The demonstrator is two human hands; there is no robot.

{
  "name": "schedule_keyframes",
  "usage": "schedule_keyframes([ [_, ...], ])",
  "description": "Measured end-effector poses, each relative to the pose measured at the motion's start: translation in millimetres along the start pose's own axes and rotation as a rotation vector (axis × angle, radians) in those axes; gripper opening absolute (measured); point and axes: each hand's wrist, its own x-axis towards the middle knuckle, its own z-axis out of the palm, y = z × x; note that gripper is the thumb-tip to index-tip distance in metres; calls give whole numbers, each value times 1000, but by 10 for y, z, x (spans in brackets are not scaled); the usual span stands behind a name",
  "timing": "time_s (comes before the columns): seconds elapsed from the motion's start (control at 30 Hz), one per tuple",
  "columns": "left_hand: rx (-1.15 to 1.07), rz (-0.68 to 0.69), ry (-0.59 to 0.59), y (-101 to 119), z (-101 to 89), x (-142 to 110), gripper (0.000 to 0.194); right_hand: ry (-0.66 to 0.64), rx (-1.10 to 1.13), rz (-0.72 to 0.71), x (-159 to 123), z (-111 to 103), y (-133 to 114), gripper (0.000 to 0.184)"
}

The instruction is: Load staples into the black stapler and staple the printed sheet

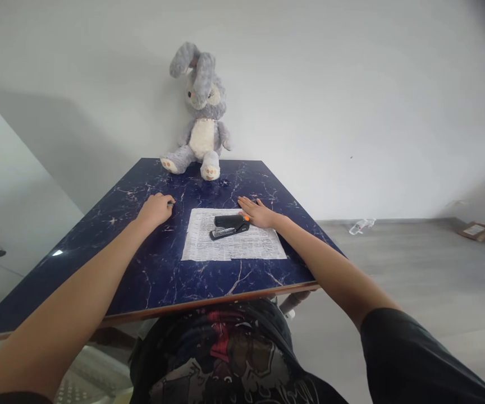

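Note:
A black stapler (228,220) with an orange spot at its hinge lies on its side on a sheet of printed paper (251,247). Its arms are spread apart. My right hand (258,213) rests flat, fingers stretched, over the paper's far right corner and beside the hinge end of the stapler. To the left of the paper, my left hand (155,210) lies on the table with its fingers curled. A small dark bit shows at its fingertips, too small to name.
The dark blue marbled table (141,280) has a brown front edge close to my body. A grey plush rabbit (202,112) sits at the back against the wall. On the floor to the right lie a clear plastic item (361,226) and a brown package (476,230).

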Motion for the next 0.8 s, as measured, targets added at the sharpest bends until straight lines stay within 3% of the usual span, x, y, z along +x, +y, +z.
schedule_keyframes([
  [0.13,-67,-25,59,16,-23,2,34,7,30,-57,-13,-6,-44,80],
  [0.27,-180,40,119,281,-177,-43,33,19,66,-41,-5,-27,-68,81],
  [0.4,-429,369,-41,640,-254,-121,38,7,78,-47,25,-59,-66,83],
  [0.5,-424,531,-169,774,-197,-168,43,15,75,-48,57,-63,-50,85],
  [0.8,-322,575,-235,702,-173,-162,43,41,95,-33,100,-32,51,87],
])
